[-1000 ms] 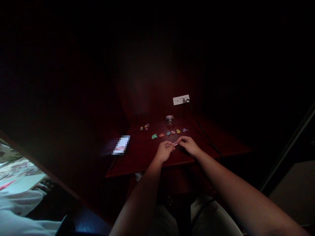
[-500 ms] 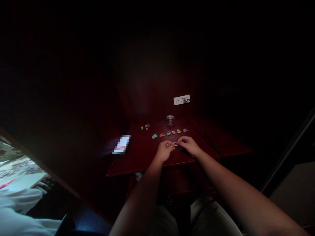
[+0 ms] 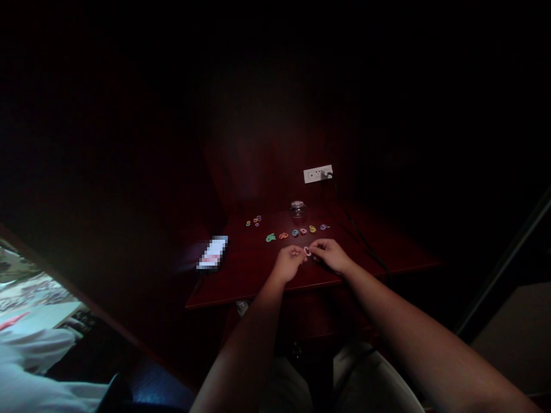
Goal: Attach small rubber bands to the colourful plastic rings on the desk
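Between my two hands is a small pale pink hair tie [image 3: 307, 251], a ring held just above the dark red desk [image 3: 249, 269]. My left hand [image 3: 290, 263] pinches its left side with thumb and fingers. The right side is pinched by my right hand [image 3: 329, 254]. Just beyond the hands lies a row of small hair ties sorted by colour: a green group [image 3: 271, 237], an orange group [image 3: 283, 236], a blue group [image 3: 295, 233], a pink group [image 3: 303, 231], a yellow group [image 3: 312, 229] and a purple group [image 3: 324, 227].
Behind the row stands a clear lidded jar [image 3: 298, 210]. Several loose hair ties [image 3: 257, 220] lie at the back left. A phone [image 3: 213, 253] sits at the left edge. A black cable [image 3: 361, 235] runs from the wall socket [image 3: 317, 174] across the right side.
The pink hair tie has turned between my fingers and now shows as a more upright, rounder ring. Both hands have stayed nearly in place.
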Demonstrator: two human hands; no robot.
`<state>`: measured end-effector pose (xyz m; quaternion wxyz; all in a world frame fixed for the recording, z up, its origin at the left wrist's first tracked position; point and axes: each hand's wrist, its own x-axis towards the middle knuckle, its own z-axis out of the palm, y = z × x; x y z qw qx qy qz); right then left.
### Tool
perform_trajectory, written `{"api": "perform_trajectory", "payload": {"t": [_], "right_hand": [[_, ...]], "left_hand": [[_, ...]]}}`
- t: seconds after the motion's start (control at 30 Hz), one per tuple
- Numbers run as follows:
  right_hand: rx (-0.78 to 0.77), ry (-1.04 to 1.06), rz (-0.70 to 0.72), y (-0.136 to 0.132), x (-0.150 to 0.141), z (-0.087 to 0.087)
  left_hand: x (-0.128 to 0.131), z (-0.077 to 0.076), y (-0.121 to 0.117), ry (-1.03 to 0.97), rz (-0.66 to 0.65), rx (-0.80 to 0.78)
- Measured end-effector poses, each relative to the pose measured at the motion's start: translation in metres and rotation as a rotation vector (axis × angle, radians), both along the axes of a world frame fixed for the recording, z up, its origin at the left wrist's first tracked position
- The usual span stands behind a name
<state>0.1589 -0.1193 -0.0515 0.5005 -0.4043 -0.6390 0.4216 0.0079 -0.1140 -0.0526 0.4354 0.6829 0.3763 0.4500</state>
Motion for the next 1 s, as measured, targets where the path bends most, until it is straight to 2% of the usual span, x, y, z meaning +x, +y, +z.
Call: {"api": "perform_trajectory", "payload": {"t": [0.47, 1.0], "right_hand": [[-0.013, 0.052, -0.012, 0.0018, -0.0006, -0.0017], [-0.046, 0.178, -0.014, 0.0002, -0.0019, -0.0002]], "left_hand": [[-0.0002, 0.0023, -0.0019, -0.021, -0.017, -0.004], [-0.0023, 0.0005, 0.0009, -0.014, 0.051, 0.05]]}}
